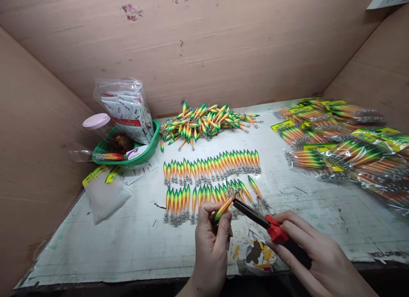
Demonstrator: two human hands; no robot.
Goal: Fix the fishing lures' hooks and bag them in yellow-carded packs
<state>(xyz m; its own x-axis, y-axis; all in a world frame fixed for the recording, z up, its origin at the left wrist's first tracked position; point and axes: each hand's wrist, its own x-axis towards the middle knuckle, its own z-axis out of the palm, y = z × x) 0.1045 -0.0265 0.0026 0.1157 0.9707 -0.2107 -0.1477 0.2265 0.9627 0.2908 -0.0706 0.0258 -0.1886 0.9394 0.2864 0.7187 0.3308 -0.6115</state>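
Two bare hands are at work over the table (128,241). The left hand (211,241) grasps one lure (223,209) between thumb and fingers, near the table's front edge. The lure is tilted, green end toward the palm, hooks pointing up and away. The right hand (315,250) is closed around the red-and-black handles of the pliers (277,232). The pliers' tips stand at the lure's hook end; whether they bite on the wire cannot be told.

Just beyond the hands, a lower row (186,195) of lures lies side by side, hooks toward the person; part of it is hidden by the left hand and the held lure. An upper row (217,167) lies behind it, arranged likewise. Further back, near the rear wall (223,45), is a loose heap (204,124) of similar lures.

At right, packs (316,156) of lures with yellow headers are piled, some overlapping. At left stands a green basket (155,139) holding a bag (128,118) of printed packets. Before it lies a clear pouch (107,199), also yellow-headed. The table surface is torn near the front edge, below the pliers.
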